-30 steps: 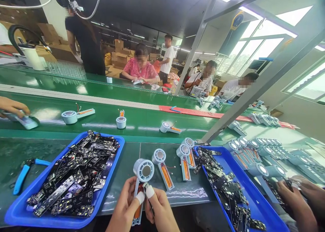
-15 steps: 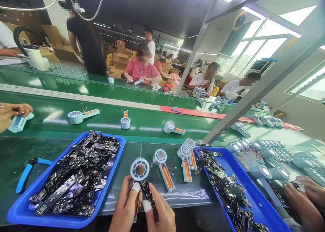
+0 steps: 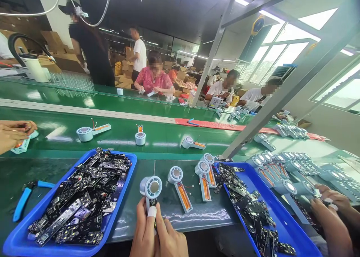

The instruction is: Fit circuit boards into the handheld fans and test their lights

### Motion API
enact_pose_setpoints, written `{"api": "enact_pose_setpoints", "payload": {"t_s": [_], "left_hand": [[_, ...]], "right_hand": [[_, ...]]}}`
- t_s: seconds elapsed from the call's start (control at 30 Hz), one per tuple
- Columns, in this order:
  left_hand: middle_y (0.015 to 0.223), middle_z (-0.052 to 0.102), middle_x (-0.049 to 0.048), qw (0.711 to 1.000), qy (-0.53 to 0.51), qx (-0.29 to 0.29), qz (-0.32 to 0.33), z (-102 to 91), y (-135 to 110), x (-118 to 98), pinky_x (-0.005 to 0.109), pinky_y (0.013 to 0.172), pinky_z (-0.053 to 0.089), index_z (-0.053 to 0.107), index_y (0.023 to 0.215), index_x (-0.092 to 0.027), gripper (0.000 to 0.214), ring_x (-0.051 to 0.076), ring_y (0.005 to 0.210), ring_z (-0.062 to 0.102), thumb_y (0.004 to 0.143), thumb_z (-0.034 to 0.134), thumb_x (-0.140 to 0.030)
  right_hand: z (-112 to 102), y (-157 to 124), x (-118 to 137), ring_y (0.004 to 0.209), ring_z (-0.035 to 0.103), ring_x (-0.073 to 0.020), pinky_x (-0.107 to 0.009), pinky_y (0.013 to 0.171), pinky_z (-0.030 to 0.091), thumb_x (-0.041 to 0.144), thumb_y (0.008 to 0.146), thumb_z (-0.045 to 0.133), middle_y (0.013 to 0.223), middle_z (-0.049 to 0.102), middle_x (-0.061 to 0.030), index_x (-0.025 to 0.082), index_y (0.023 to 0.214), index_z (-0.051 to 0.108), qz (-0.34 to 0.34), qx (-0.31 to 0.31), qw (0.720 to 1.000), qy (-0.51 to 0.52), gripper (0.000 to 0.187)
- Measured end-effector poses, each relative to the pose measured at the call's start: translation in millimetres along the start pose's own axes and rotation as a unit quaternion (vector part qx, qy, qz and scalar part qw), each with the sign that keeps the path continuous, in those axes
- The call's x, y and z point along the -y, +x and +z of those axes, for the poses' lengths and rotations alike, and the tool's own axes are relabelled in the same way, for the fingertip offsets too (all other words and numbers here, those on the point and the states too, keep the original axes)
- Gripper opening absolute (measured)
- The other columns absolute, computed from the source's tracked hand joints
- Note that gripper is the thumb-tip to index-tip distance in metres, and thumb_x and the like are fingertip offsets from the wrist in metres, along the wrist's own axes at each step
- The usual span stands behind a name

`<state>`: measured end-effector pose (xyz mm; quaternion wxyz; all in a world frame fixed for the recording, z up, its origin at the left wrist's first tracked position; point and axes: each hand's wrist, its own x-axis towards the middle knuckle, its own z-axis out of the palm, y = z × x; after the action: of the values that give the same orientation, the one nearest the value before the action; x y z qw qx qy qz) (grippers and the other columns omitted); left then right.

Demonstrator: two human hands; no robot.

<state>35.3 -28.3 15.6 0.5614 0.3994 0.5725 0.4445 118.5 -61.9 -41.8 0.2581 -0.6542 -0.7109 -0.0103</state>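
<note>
Both my hands are at the front edge of the table, around a light blue handheld fan housing (image 3: pixel 151 187) whose round grilled head faces up. My left hand (image 3: pixel 143 227) grips its handle, with a white finger cot on the thumb. My right hand (image 3: pixel 170 236) closes against the handle's right side, on a black circuit board (image 3: pixel 152 202) lying along the handle. Most of the board is hidden under my fingers. Just right lies another fan housing (image 3: pixel 180 189) with an orange-lined open handle and loose wires; two more housings (image 3: pixel 206 174) lie beyond it.
Blue trays of circuit boards stand at left (image 3: pixel 127 187) and right (image 3: pixel 292 221). Blue-handled pliers (image 3: pixel 24 200) lie far left. Several housings sit on the green belt (image 3: pixel 163 137). Co-workers' hands work at both sides (image 3: pixel 14 135) (image 3: pixel 334 212). A slanted metal post (image 3: pixel 253 126) rises right.
The circuit board, held at an angle beside the handle before, now lines up with it. My hands have come together, and the housing's head has tilted. A person behind has moved left.
</note>
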Motion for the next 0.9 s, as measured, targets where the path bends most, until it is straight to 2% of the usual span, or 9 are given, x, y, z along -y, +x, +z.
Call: {"api": "enact_pose_setpoints", "payload": {"t_s": [0.13, 0.2, 0.3, 0.4, 0.47, 0.57, 0.7, 0.8, 0.9], "left_hand": [[0.150, 0.048, 0.0128, 0.999, -0.035, 0.028, -0.026, -7.0, 14, 19, 0.046, 0.117, 0.032, 0.038, 0.135, -0.025, 0.053, 0.029, 0.144, 0.039, 0.093, 0.040, -0.056], [0.137, 0.061, 0.0160, 0.995, -0.052, 0.071, -0.042, -9.9, 20, 26, 0.043, 0.112, 0.041, 0.038, 0.135, -0.022, 0.059, 0.029, 0.133, 0.054, 0.090, 0.044, -0.060], [0.125, 0.070, 0.0186, 0.993, -0.026, 0.107, -0.045, -12.3, 24, 25, 0.042, 0.103, 0.049, 0.040, 0.136, -0.018, 0.061, 0.028, 0.120, 0.065, 0.092, 0.034, -0.059], [0.135, 0.065, 0.0156, 0.994, 0.074, 0.086, -0.010, -18.4, 25, 10, 0.042, 0.105, 0.047, 0.052, 0.134, -0.021, 0.055, 0.028, 0.127, 0.060, 0.093, 0.038, -0.055], [0.125, 0.071, 0.0122, 0.985, 0.149, 0.082, 0.027, -29.7, 26, -4, 0.039, 0.096, 0.051, 0.064, 0.121, -0.023, 0.045, 0.028, 0.115, 0.066, 0.090, 0.045, -0.050], [0.093, 0.076, 0.0102, 0.959, 0.269, 0.043, 0.075, -60.7, 31, -26, 0.038, 0.080, 0.052, 0.070, 0.100, -0.023, 0.039, 0.028, 0.081, 0.070, 0.091, 0.043, -0.049], [0.119, 0.068, 0.0253, 0.897, 0.421, -0.105, 0.081, -109.5, 46, -45, 0.055, 0.091, 0.042, 0.062, 0.119, -0.013, 0.051, 0.043, 0.102, 0.065, 0.090, 0.033, -0.044], [0.106, 0.073, 0.0261, 0.866, 0.483, -0.110, 0.067, -129.6, 60, -51, 0.055, 0.082, 0.045, 0.066, 0.115, -0.012, 0.047, 0.047, 0.096, 0.067, 0.087, 0.036, -0.035], [0.092, 0.078, 0.0208, 0.856, 0.505, -0.089, 0.067, -141.3, 72, -56, 0.050, 0.079, 0.048, 0.072, 0.100, -0.016, 0.040, 0.044, 0.092, 0.070, 0.085, 0.040, -0.035]], "right_hand": [[-4, 3, -4, 0.043, 0.064, -0.0230, -0.026, 0.037, 0.045, 0.014, 0.079, 0.056, 0.062, 0.066, -0.0042, 0.016, 0.148, 0.046, -0.031, 0.015, 0.996, -0.077, 0.069], [-6, 6, -6, 0.050, 0.067, -0.0236, -0.026, 0.041, 0.048, 0.014, 0.081, 0.055, 0.071, 0.070, -0.0065, 0.018, 0.149, 0.044, -0.043, 0.008, 0.997, -0.065, 0.069], [-4, 14, -8, 0.062, 0.071, -0.0227, -0.026, 0.048, 0.052, 0.012, 0.088, 0.047, 0.092, 0.072, -0.0105, 0.023, 0.153, 0.036, -0.056, -0.022, 0.998, -0.005, 0.067], [1, 23, -10, 0.058, 0.067, -0.0224, -0.027, 0.047, 0.052, 0.015, 0.093, 0.041, 0.084, 0.070, -0.0085, 0.022, 0.157, 0.027, -0.047, -0.041, 0.998, 0.031, 0.066], [4, 27, -14, 0.060, 0.066, -0.0250, -0.032, 0.052, 0.055, 0.017, 0.095, 0.039, 0.079, 0.068, -0.0076, 0.020, 0.159, 0.020, -0.038, -0.052, 0.998, 0.027, 0.067], [12, 33, -25, 0.090, 0.070, -0.0321, -0.043, 0.074, 0.060, 0.015, 0.095, 0.039, 0.105, 0.071, -0.0137, 0.019, 0.161, 0.010, -0.075, -0.068, 0.995, 0.011, 0.073], [28, 37, -35, 0.122, 0.060, -0.0339, -0.047, 0.094, 0.056, 0.013, 0.095, 0.041, 0.140, 0.058, -0.0136, 0.019, 0.161, 0.004, -0.100, -0.073, 0.992, 0.014, 0.076], [30, 36, -35, 0.130, 0.054, -0.0349, -0.047, 0.099, 0.054, 0.017, 0.094, 0.046, 0.149, 0.050, -0.0129, 0.019, 0.161, 0.009, -0.096, -0.050, 0.993, 0.044, 0.076], [16, 29, -37, 0.135, 0.049, -0.0337, -0.046, 0.105, 0.050, 0.017, 0.094, 0.047, 0.152, 0.046, -0.0130, 0.019, 0.159, 0.019, -0.084, -0.050, 0.991, 0.095, 0.071]]}}
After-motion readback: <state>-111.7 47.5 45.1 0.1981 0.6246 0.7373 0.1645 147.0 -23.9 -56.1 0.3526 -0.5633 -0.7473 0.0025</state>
